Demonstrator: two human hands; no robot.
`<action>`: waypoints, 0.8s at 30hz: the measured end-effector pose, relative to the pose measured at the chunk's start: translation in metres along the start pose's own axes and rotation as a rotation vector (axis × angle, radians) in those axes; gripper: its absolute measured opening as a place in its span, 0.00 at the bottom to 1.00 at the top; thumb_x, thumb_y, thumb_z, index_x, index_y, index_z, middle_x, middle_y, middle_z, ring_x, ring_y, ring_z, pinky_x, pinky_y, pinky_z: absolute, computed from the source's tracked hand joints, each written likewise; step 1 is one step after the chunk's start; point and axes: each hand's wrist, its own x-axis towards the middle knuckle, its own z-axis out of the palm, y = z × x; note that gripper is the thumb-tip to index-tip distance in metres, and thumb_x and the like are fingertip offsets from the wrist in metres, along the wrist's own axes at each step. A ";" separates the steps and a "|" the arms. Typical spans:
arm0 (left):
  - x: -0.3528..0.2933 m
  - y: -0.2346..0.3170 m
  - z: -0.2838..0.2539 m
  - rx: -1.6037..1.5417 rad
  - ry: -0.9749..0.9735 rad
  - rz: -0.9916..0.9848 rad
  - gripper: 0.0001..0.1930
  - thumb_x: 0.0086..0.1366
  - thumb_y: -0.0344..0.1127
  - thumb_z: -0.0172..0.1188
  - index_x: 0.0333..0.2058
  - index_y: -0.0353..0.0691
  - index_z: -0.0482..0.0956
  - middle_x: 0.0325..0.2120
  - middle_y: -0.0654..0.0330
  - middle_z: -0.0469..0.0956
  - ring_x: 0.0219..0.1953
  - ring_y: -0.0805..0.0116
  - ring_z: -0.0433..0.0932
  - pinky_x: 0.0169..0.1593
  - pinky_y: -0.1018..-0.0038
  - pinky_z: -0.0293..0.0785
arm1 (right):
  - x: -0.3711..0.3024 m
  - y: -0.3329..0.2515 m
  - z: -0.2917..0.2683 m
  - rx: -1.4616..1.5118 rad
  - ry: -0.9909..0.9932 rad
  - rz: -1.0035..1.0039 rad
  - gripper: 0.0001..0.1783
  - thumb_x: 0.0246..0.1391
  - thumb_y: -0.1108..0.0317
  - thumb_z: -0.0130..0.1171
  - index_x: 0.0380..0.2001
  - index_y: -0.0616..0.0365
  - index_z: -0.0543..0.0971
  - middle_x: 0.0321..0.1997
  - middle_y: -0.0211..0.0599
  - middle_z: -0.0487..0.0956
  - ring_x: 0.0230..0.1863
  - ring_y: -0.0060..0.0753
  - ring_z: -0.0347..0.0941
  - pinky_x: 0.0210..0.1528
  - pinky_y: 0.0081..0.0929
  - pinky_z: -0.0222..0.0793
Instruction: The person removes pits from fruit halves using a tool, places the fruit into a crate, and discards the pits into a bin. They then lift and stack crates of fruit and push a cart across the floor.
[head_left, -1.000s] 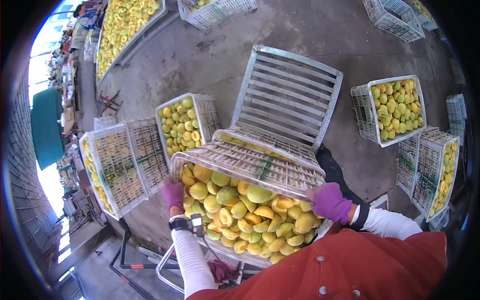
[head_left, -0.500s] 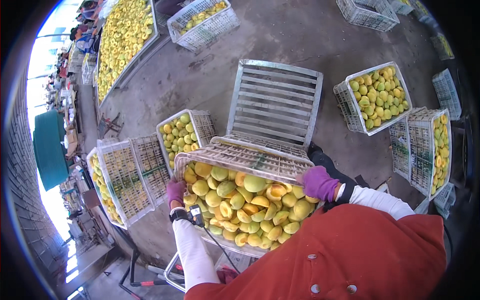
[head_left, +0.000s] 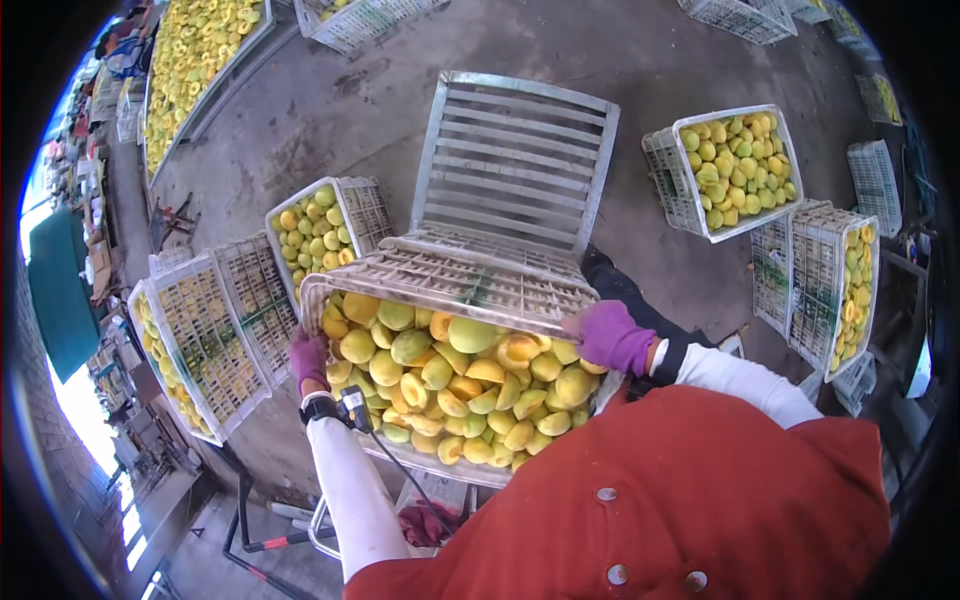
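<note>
In front of me I hold a white plastic crate [head_left: 455,272] full of yellow-green peaches [head_left: 470,390], many of them cut in half. It is tilted towards me, its lattice far wall raised. My left hand [head_left: 309,360], in a purple glove, is closed round the crate's left end. My right hand [head_left: 612,337], gloved the same way, grips the rim at the right corner. Its fingertips are partly hidden by the crate. A small black device [head_left: 355,408] with a cable sits at my left wrist.
Beyond the crate stands a slatted metal rack [head_left: 515,155]. Fruit-filled crates stand at left [head_left: 365,210], far left [head_left: 185,350], right [head_left: 690,205] and far right [head_left: 800,275]. A long fruit-covered table [head_left: 215,90] is at upper left. Black metal tubing [head_left: 240,510] lies at lower left.
The whole scene, my hands and the crate included, has shifted left and slightly up in the picture. Both hands keep their hold on the crate, which keeps about the same tilt.
</note>
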 end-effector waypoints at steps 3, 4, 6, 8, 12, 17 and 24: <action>-0.003 0.010 0.001 0.197 0.017 0.001 0.18 0.52 0.31 0.59 0.45 0.39 0.78 0.26 0.57 0.80 0.26 0.69 0.77 0.29 0.69 0.72 | -0.003 -0.001 0.002 -0.020 -0.039 0.028 0.17 0.39 0.66 0.58 0.38 0.52 0.78 0.32 0.43 0.78 0.35 0.43 0.77 0.37 0.37 0.73; -0.001 0.021 0.008 0.202 -0.026 0.024 0.18 0.52 0.31 0.59 0.45 0.39 0.78 0.26 0.57 0.80 0.26 0.69 0.77 0.29 0.69 0.72 | -0.011 0.007 0.020 -0.015 -0.038 0.077 0.17 0.39 0.66 0.58 0.38 0.52 0.78 0.32 0.43 0.78 0.35 0.43 0.77 0.37 0.37 0.73; -0.010 0.014 -0.005 -0.032 -0.027 0.111 0.16 0.55 0.31 0.59 0.44 0.36 0.78 0.29 0.53 0.81 0.32 0.66 0.79 0.35 0.68 0.73 | 0.007 -0.010 -0.018 -0.052 -0.338 0.136 0.20 0.44 0.62 0.56 0.43 0.52 0.76 0.35 0.44 0.78 0.39 0.46 0.75 0.41 0.38 0.71; -0.028 -0.012 -0.010 -0.089 -0.015 0.248 0.20 0.57 0.31 0.61 0.49 0.35 0.73 0.41 0.49 0.78 0.43 0.61 0.77 0.47 0.66 0.71 | -0.013 0.017 0.010 0.250 -0.225 0.152 0.21 0.48 0.56 0.56 0.45 0.52 0.76 0.37 0.46 0.77 0.40 0.48 0.74 0.41 0.39 0.69; -0.133 -0.029 0.009 0.372 0.553 0.420 0.32 0.58 0.35 0.62 0.59 0.34 0.60 0.58 0.47 0.63 0.62 0.55 0.60 0.63 0.63 0.55 | -0.023 0.031 -0.009 0.385 -0.048 -0.034 0.24 0.49 0.45 0.57 0.36 0.57 0.75 0.31 0.48 0.76 0.33 0.47 0.75 0.37 0.36 0.69; -0.318 -0.112 0.030 -0.289 0.127 -0.272 0.25 0.67 0.37 0.51 0.59 0.34 0.60 0.56 0.50 0.61 0.59 0.57 0.61 0.59 0.62 0.60 | -0.100 0.094 -0.033 0.178 0.196 0.269 0.12 0.53 0.57 0.54 0.29 0.54 0.74 0.30 0.41 0.76 0.34 0.48 0.74 0.32 0.41 0.68; -0.453 -0.085 0.138 -0.302 -0.404 -0.167 0.20 0.66 0.41 0.51 0.51 0.33 0.66 0.40 0.53 0.72 0.42 0.63 0.74 0.38 0.67 0.73 | -0.189 0.164 0.009 -0.199 0.611 0.485 0.11 0.50 0.56 0.53 0.26 0.51 0.74 0.24 0.36 0.75 0.28 0.42 0.75 0.30 0.40 0.70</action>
